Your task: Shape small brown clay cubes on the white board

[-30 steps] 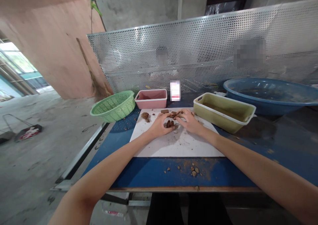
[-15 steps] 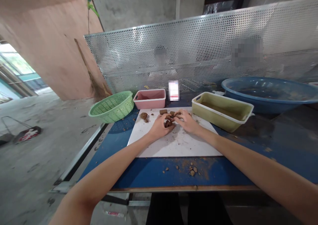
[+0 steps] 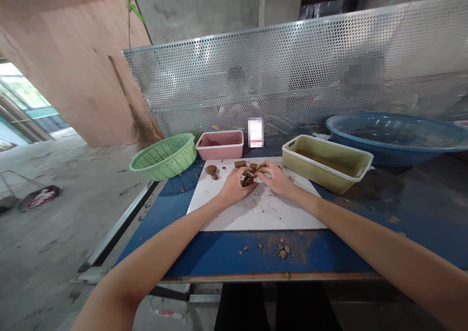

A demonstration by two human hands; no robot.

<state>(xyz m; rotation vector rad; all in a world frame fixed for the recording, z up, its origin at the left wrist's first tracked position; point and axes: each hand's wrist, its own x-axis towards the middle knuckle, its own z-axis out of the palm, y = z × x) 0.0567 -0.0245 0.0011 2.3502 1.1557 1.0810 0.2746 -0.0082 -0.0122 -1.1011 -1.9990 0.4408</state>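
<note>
Over the white board (image 3: 226,219), my left hand (image 3: 236,187) curls its fingers round a lump of brown clay (image 3: 247,180). My right hand (image 3: 275,179) meets it from the other side, its fingertips pinched against the same clay; the fingers partly hide its shape. Just behind the hands lie two small brown clay blocks, one at the left (image 3: 240,164) and one by the right fingers (image 3: 253,166). A rough clay lump (image 3: 211,170) with crumbs sits at the board's far left.
Behind the board stand a green basket (image 3: 164,161), a pink bin (image 3: 220,151) and a white card-like object (image 3: 255,133). To the right are an olive bin (image 3: 325,171) with brownish contents and a blue basin (image 3: 398,148). Crumbs (image 3: 283,253) dot the blue tabletop (image 3: 204,253).
Both hands stay in almost the same place on the clay, with only slight finger movement. The view has shifted very slightly.
</note>
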